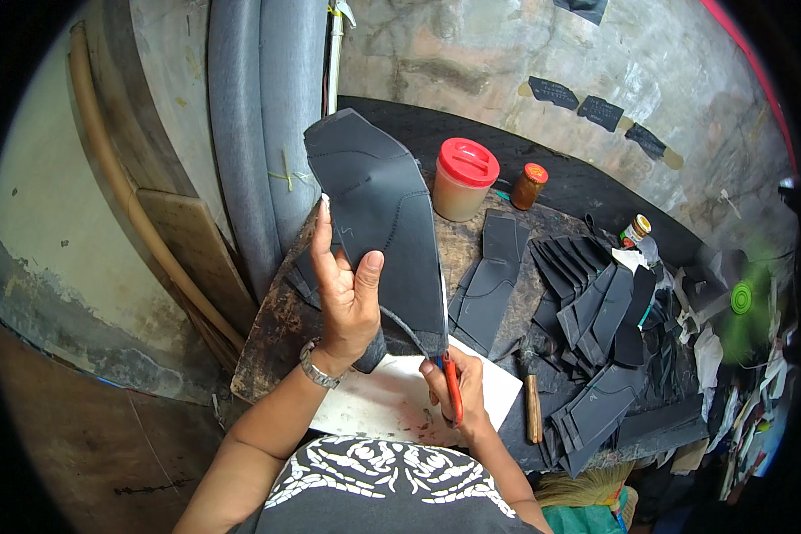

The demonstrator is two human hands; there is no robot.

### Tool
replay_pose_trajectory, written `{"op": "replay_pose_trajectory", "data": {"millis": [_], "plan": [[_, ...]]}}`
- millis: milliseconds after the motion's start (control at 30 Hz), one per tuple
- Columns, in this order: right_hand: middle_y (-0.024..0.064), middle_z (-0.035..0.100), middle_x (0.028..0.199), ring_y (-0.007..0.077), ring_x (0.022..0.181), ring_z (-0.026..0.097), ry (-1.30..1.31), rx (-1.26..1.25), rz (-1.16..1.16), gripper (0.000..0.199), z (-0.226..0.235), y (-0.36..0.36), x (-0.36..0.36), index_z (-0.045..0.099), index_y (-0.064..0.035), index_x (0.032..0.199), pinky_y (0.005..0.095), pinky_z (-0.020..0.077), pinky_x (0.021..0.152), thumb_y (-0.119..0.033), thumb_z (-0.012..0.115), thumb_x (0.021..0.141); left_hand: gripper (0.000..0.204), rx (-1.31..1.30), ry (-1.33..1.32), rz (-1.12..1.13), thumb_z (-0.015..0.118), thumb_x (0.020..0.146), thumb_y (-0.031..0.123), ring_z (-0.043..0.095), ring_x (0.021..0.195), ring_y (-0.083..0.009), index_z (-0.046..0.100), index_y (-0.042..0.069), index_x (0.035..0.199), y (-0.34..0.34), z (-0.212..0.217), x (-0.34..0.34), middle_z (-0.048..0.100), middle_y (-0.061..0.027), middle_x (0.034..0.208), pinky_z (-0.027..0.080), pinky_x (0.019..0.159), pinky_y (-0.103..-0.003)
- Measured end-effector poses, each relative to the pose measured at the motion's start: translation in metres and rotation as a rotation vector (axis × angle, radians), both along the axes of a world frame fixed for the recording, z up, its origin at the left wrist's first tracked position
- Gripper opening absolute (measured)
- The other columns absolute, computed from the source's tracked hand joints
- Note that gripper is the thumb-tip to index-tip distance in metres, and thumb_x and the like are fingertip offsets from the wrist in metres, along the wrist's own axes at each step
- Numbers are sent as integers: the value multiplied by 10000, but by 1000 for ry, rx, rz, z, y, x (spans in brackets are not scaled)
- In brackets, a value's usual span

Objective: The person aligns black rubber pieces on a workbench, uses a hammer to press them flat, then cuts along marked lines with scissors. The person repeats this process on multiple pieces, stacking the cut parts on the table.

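Observation:
My left hand (347, 289) holds up a large dark grey leather piece (383, 209), thumb on its front and fingers behind its left edge. The piece stands upright above the workbench, its narrow lower end pointing down. My right hand (454, 392) grips red-handled scissors (451, 384) just under that lower end, where a thin strip hangs from the leather. A silver watch sits on my left wrist.
A worn wooden workbench (276, 329) carries a white slab (392, 400), a jar with a red lid (463, 178), a small orange-lidded jar (529, 185), a wooden-handled hammer (532, 400) and stacks of cut black leather pieces (596, 311). Grey foam rolls (267, 116) lean on the wall.

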State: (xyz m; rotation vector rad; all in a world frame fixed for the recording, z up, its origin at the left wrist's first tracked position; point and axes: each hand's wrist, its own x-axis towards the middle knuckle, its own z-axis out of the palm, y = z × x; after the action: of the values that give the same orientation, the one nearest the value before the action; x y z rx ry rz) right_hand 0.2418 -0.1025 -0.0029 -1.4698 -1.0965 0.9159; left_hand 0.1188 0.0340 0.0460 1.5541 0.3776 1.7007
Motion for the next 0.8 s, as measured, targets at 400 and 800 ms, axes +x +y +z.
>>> {"op": "replay_pose_trajectory", "data": {"millis": [400, 800], "plan": [[25, 478, 605, 88, 575, 415, -20, 112, 15, 127, 3, 8, 6, 587, 25, 877, 253, 381, 547, -62, 614, 787, 721, -16, 0, -61, 548, 985, 65, 342, 1380, -244, 96, 18, 1544, -15, -9, 4, 231, -185, 1562, 243, 1162, -375], [25, 616, 746, 94, 663, 487, -66, 221, 6, 230, -3, 9, 8, 639, 45, 1069, 270, 450, 637, -79, 535, 905, 726, -81, -40, -119, 554, 973, 59, 390, 1345, -230, 100, 18, 1538, -24, -14, 10, 306, -169, 1527, 274, 1147, -365]]}}
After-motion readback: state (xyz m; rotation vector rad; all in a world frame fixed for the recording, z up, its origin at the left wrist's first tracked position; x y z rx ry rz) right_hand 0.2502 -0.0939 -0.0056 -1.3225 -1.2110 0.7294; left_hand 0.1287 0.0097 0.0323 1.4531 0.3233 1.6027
